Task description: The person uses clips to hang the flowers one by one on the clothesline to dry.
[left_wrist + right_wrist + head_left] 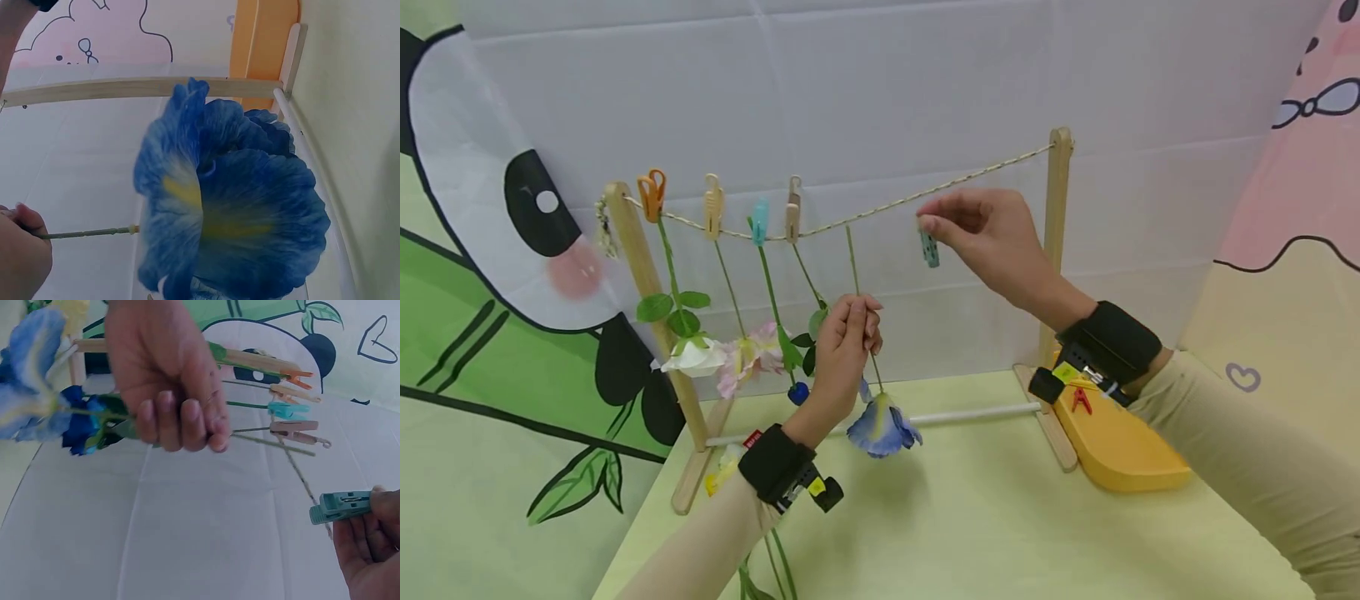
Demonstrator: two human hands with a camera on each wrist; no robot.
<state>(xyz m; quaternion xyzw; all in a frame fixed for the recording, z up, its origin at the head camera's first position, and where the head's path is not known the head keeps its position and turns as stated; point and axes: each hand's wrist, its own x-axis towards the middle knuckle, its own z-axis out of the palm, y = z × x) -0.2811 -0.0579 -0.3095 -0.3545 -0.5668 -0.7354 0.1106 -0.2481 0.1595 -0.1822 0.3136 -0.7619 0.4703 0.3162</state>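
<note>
My left hand (847,350) grips the green stem of a blue artificial flower (883,427), whose bloom hangs down; the stem's upper end reaches the rope (895,202). Yellow streaks show on its petals in the left wrist view. To the right, my right hand (992,242) pinches a teal clothespin (929,248) between thumb and fingers, close to the rope and pointing down. Several flowers hang upside down along the rope's left part, held by an orange clip (652,194), a cream clothespin (713,207), a light blue one (760,222) and a brown one (793,210).
Two wooden posts carry the rope, the right post (1057,217) beside a yellow-orange container (1120,442) with a red clip (1081,401). A white rod (970,414) joins the stand's feet. More stems (778,558) lie near the table's front, below the left forearm.
</note>
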